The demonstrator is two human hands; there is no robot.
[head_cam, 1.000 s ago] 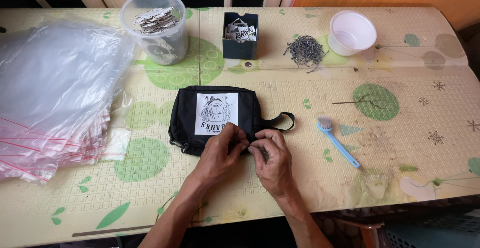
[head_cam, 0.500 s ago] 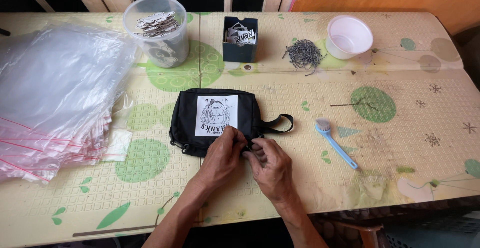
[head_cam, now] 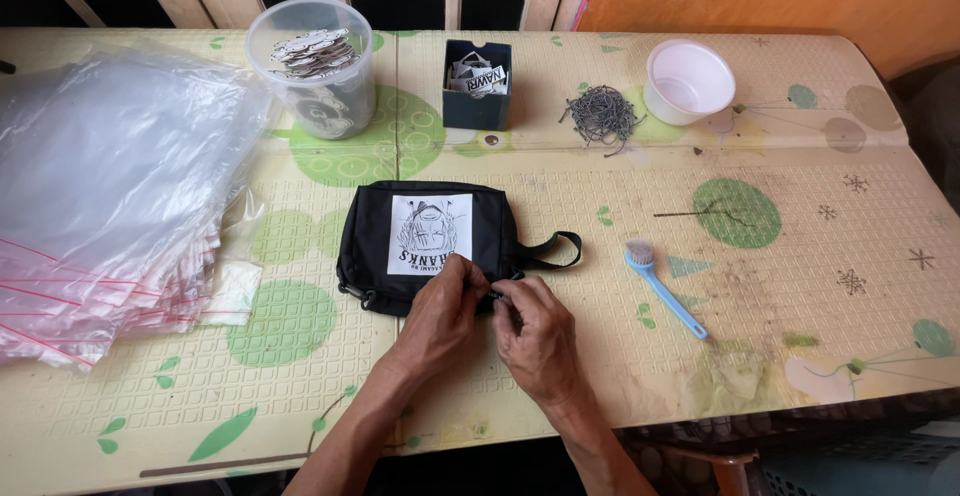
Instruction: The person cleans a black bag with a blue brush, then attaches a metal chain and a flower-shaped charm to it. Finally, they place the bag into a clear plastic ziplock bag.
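Observation:
A small black pouch (head_cam: 370,226) with a white printed patch and a short black strap loop (head_cam: 552,250) lies flat in the middle of the table. My left hand (head_cam: 440,318) rests on the pouch's near edge, fingers pinched on it. My right hand (head_cam: 537,336) is just beside it, fingertips pinched at the same near edge close to the zipper end. What the fingertips hold is too small to make out.
A stack of clear zip bags (head_cam: 100,186) fills the left side. At the back stand a clear tub of tags (head_cam: 315,66), a dark box of labels (head_cam: 478,81), a pile of ball chains (head_cam: 598,116) and a white bowl (head_cam: 688,81). A blue brush (head_cam: 665,289) lies at the right.
Both hands stay pinched at the pouch's near edge with only small finger shifts. The pouch has not moved.

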